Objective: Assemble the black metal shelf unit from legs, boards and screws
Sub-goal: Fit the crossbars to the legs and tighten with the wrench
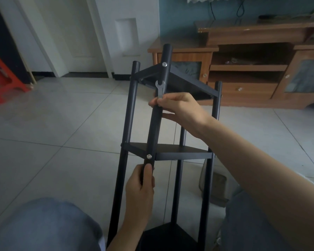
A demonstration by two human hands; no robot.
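Observation:
The black shelf unit lies tilted away from me over the tiled floor, between my knees. Its near leg (155,124) runs up the middle, with a silver screw (149,156) at the middle board (179,153) and another screw (164,64) at the far board (188,80). My left hand (140,185) grips the near leg just below the middle board. My right hand (179,109) pinches a small flat silver wrench (159,88) against that leg, its open jaw pointing up below the far screw. A third board (169,234) shows at the bottom.
A wooden TV cabinet (252,69) stands behind the shelf at the right. A red plastic stool (2,78) sits at the far left, white doors (80,33) behind. A grey object (216,185) lies on the floor by my right knee (246,223).

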